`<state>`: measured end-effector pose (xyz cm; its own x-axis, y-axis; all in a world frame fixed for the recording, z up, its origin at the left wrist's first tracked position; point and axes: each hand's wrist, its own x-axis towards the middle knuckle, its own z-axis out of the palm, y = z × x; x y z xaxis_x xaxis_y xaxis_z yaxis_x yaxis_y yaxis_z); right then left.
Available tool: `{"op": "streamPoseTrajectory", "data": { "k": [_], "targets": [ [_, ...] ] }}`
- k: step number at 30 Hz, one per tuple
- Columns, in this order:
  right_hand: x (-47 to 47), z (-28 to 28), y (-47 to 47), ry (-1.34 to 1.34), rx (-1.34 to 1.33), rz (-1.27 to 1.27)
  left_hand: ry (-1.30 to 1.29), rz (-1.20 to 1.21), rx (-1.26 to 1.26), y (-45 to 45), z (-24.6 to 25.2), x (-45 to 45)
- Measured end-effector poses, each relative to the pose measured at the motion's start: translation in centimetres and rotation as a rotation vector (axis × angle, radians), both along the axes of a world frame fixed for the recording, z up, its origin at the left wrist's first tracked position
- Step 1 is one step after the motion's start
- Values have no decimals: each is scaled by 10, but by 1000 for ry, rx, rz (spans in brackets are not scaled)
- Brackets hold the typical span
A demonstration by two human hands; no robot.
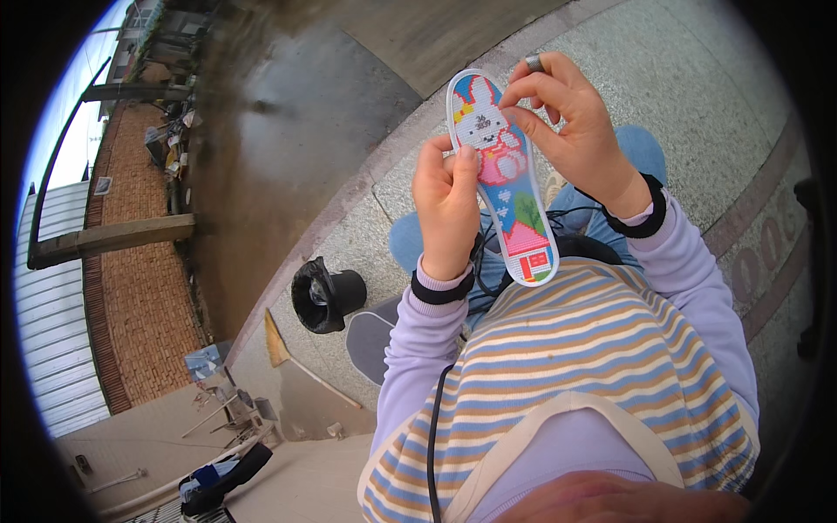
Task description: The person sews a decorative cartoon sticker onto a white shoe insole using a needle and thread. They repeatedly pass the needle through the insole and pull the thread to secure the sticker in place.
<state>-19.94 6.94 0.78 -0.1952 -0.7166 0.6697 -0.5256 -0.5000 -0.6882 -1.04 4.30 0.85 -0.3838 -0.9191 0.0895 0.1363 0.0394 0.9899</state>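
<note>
An embroidered cross-stitch insole [507, 176] with a white edge is held up over my lap. It shows a white rabbit in pink, a green tree and a small house, and bears a few dark printed marks. My left hand [448, 199] grips its left edge, thumb on the stitched face and fingers behind. By the upper right edge is my right hand [565, 124], with a ring on one finger. Its thumb and index fingertips are close together at the insole's rim; whether something thin, such as a needle or thread, lies between them cannot be made out.
Beside my legs stands a black bin [327, 294] lined with a bag, near a grey rounded board or seat [373, 340]. A broom [278, 343] lies farther left. Black cables [484, 255] hang at my lap. Beyond the paved edge is wet ground [294, 131].
</note>
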Motion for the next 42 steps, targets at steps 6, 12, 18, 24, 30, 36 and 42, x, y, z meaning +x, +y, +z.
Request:
{"op": "streamPoseTrajectory", "data": {
  "k": [6,12,18,24,30,36,42],
  "targets": [
    [13,4,-4,149,-102,89,-104,-105,-34,1,2,0],
    [-3,5,-2,-529,151,596,-58,-72,-15,-4,-4,3],
    [-47,23,2,-945,-16,724,-111,84,-103,-14,-9,16],
    [-21,18,5,-1068,81,484,-160,99,-180,-22,-11,19],
    [20,0,10,-777,621,562,-81,88,-177,-17,-12,13],
    [28,0,7,-748,748,553,-85,76,-192,-17,-9,15],
    [24,-3,7,-766,748,568,-55,74,-176,-14,-9,14]
  ]
}}
